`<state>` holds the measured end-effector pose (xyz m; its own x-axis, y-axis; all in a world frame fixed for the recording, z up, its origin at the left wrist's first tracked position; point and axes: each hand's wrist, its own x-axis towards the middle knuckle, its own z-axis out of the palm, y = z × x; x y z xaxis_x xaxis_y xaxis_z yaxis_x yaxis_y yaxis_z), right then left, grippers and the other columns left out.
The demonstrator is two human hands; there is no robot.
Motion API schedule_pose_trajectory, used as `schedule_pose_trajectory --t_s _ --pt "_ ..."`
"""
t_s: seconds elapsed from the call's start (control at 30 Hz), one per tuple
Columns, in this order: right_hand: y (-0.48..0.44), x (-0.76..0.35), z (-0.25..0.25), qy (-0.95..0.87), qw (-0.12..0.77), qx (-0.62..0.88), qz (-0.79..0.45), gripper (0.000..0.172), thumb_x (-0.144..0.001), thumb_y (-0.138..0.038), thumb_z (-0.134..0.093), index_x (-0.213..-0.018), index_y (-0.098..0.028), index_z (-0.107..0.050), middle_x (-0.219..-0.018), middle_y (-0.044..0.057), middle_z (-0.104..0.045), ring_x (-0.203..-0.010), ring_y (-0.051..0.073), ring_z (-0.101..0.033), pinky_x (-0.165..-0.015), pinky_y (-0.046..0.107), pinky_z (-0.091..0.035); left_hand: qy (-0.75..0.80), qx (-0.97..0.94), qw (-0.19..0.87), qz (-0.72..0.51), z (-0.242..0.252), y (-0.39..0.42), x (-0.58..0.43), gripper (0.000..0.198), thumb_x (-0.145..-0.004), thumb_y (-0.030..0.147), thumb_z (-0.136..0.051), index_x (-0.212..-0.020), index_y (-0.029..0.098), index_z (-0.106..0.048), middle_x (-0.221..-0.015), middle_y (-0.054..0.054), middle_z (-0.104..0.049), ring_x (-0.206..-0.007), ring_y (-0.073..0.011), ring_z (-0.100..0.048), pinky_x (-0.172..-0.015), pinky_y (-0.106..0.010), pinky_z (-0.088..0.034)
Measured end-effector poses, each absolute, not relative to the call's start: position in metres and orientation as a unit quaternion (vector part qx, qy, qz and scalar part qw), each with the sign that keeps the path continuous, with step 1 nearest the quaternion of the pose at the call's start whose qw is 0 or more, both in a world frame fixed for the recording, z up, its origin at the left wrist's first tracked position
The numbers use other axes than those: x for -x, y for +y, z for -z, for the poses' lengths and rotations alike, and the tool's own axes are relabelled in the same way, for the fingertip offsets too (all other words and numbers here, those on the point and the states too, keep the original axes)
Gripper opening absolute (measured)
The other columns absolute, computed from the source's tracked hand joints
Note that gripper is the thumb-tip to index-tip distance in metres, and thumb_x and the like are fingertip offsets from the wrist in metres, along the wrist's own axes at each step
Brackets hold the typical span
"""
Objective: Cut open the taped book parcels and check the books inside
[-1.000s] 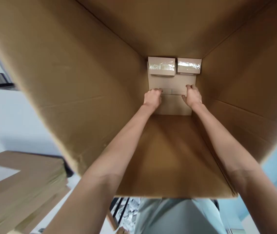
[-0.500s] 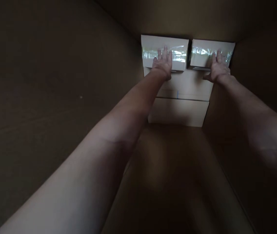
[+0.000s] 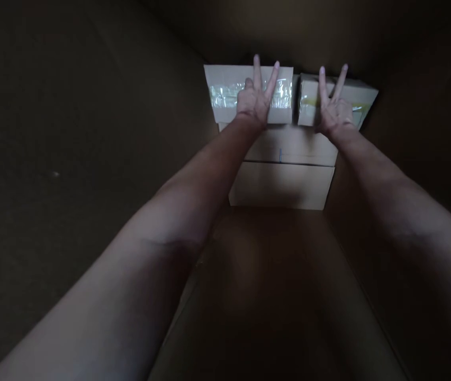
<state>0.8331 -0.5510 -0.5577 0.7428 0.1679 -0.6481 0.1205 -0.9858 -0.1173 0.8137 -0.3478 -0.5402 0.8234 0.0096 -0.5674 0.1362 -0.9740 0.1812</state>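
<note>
Two taped cardboard boxes sit side by side at the far end of a deep, dark cardboard space. In front of the left taped box (image 3: 225, 95) is my left hand (image 3: 254, 98), two fingers spread upward and the others bent. My right hand (image 3: 333, 106) is in front of the right taped box (image 3: 308, 100), with two fingers likewise spread in a V. Neither hand holds anything. Whether the palms touch the boxes, I cannot tell. Shiny clear tape runs across both box fronts, and the right box now stands at an angle.
Below the taped boxes is a wider cardboard box (image 3: 308, 145) with a short blue mark. Under it lies another plain box (image 3: 281, 185). Dark cardboard walls (image 3: 70, 132) rise on both sides, with a brown floor (image 3: 257, 286) between.
Both hands have gone from spread fingers low on the boxes to two raised fingers, reaching higher. The right box has turned, showing its left side. The view has shifted slightly.
</note>
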Motion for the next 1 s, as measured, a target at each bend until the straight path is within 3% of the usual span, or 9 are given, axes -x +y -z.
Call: schedule_pose_trajectory --t_s 0.07,0.13,0.23,0.33,0.43,0.6,0.7,0.87,1.0 --pt "-0.547 -0.844 0.553 -0.056 -0.049 0.935 -0.345 0.136 -0.100 -0.019 -0.085 -0.180 -0.019 0.026 -0.180 0.052 0.022 -0.152 0.051 -0.063 -0.109 0.063 -0.055 0.024 -0.949 0.071 0.308 0.541 -0.348 -0.821 0.133 -0.090 0.054 -0.096 -0.189 0.033 -0.009 -0.197 -0.007 -0.006 -0.162 -0.0429 -0.041 -0.121 -0.065 -0.056" --pt "-0.546 -0.849 0.551 -0.051 -0.079 0.934 -0.345 0.136 -0.100 -0.017 -0.085 -0.179 -0.019 0.026 -0.182 0.052 0.012 -0.149 0.048 -0.065 -0.109 0.058 -0.056 0.019 -0.952 0.057 0.300 0.543 -0.347 -0.820 0.135 -0.090 0.052 -0.097 -0.189 0.027 -0.009 -0.196 -0.012 -0.011 -0.164 -0.0429 -0.041 -0.120 -0.061 -0.057" --pt "-0.548 -0.838 0.552 -0.047 -0.040 0.939 -0.339 0.125 -0.104 -0.008 -0.077 -0.181 -0.018 0.021 -0.184 0.050 0.001 -0.150 0.046 -0.065 -0.114 0.059 -0.053 0.035 -0.952 0.086 0.292 0.551 -0.342 -0.807 0.141 -0.089 0.060 -0.097 -0.189 0.022 -0.006 -0.195 -0.013 -0.012 -0.165 -0.0395 -0.037 -0.124 -0.058 -0.053" --pt "-0.553 -0.804 0.549 -0.041 0.003 0.938 -0.343 0.129 -0.099 -0.002 -0.080 -0.185 -0.021 0.014 -0.186 0.046 -0.007 -0.141 0.040 -0.071 -0.113 0.060 -0.056 0.048 -0.941 0.117 0.314 0.559 -0.335 -0.780 0.133 -0.095 0.054 -0.092 -0.188 0.020 -0.004 -0.196 -0.014 -0.010 -0.161 -0.0368 -0.036 -0.129 -0.061 -0.046" --pt "-0.560 -0.752 0.539 0.008 0.021 0.919 -0.393 0.128 -0.098 -0.013 -0.083 -0.188 -0.021 0.009 -0.187 0.043 -0.011 -0.132 0.038 -0.075 -0.111 0.058 -0.062 0.059 -0.923 0.135 0.356 0.560 -0.335 -0.740 0.127 -0.095 0.041 -0.093 -0.186 0.011 -0.010 -0.194 -0.023 -0.012 -0.164 -0.0414 -0.038 -0.131 -0.063 -0.041" --pt "-0.573 -0.665 0.509 0.083 -0.001 0.880 -0.468 0.126 -0.093 -0.021 -0.080 -0.189 -0.024 0.002 -0.185 0.037 -0.023 -0.126 0.042 -0.078 -0.108 0.054 -0.064 0.059 -0.884 0.176 0.429 0.538 -0.348 -0.656 0.110 -0.099 0.028 -0.079 -0.187 0.012 -0.016 -0.192 -0.028 -0.020 -0.171 -0.0508 -0.035 -0.132 -0.066 -0.044" --pt "-0.577 -0.626 0.473 0.117 -0.014 0.870 -0.479 0.129 -0.092 -0.028 -0.081 -0.188 -0.023 0.005 -0.181 0.034 -0.029 -0.126 0.041 -0.078 -0.110 0.051 -0.062 0.052 -0.878 0.226 0.418 0.506 -0.354 -0.612 0.106 -0.096 0.024 -0.077 -0.187 0.013 -0.023 -0.192 -0.028 -0.020 -0.172 -0.0516 -0.034 -0.136 -0.070 -0.039" --pt "-0.573 -0.590 0.386 0.175 0.003 0.853 -0.491 0.139 -0.090 -0.041 -0.086 -0.186 -0.018 0.012 -0.172 0.030 -0.037 -0.130 0.037 -0.076 -0.111 0.044 -0.059 0.022 -0.873 0.249 0.419 0.414 -0.365 -0.562 0.102 -0.091 0.028 -0.080 -0.183 0.013 -0.037 -0.187 -0.024 -0.037 -0.180 -0.0449 -0.023 -0.144 -0.067 -0.030" --pt "-0.561 -0.587 0.310 0.196 0.018 0.866 -0.459 0.137 -0.089 -0.036 -0.086 -0.186 -0.019 0.009 -0.169 0.028 -0.040 -0.131 0.036 -0.077 -0.111 0.042 -0.059 0.001 -0.885 0.236 0.401 0.328 -0.369 -0.546 0.091 -0.092 0.020 -0.075 -0.178 0.018 -0.046 -0.184 -0.021 -0.044 -0.181 -0.0381 -0.024 -0.146 -0.063 -0.028"
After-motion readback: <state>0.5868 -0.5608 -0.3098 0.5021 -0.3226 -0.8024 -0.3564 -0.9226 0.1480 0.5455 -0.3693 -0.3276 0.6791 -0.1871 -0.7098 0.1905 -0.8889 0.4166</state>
